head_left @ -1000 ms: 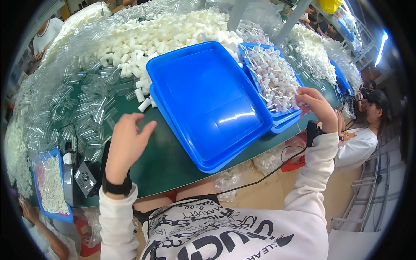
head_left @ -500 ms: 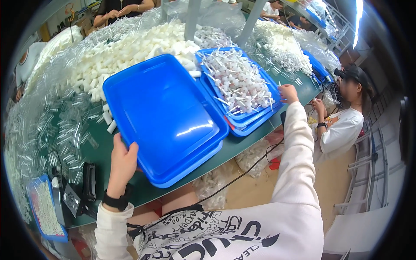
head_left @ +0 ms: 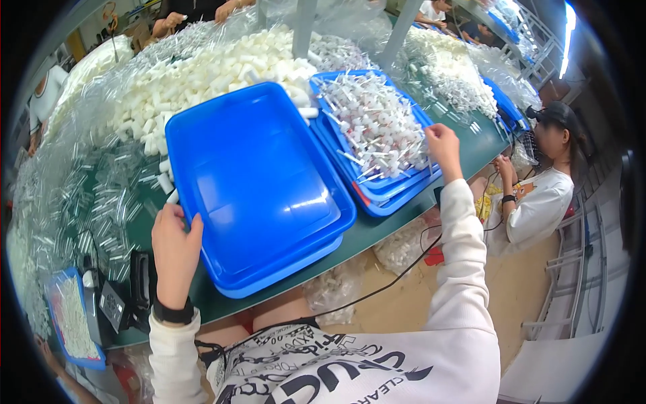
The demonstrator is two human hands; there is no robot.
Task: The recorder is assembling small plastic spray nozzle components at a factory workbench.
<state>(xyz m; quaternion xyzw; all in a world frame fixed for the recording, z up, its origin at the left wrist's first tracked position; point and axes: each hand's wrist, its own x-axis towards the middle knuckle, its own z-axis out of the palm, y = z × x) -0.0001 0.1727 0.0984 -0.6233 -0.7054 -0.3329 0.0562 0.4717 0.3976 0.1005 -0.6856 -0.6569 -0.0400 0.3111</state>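
An empty blue tray (head_left: 259, 168) lies on top of another blue tray at the front edge of the green table. At its left rim my left hand (head_left: 176, 249) is open, thumb and fingers apart. To the right stands a stack of blue trays (head_left: 397, 196), the top one heaped with small white plastic pieces with thin stems (head_left: 377, 124). My right hand (head_left: 444, 149) is at the right rim of that heap, its fingertips pinched together. What they hold, if anything, is too small to make out.
White foam-like cylinders (head_left: 208, 74) pile up behind the trays. Clear tubes (head_left: 111, 195) litter the table at left, near a black device (head_left: 114, 303) and a small blue tray (head_left: 74, 320). Grey posts (head_left: 304, 30) rise behind. A person (head_left: 538, 202) sits at right; a black cable (head_left: 383, 279) hangs below.
My left hand has shifted up and left along the empty tray's rim. The right hand has moved slightly down and left, from beyond the full tray's edge to its rim.
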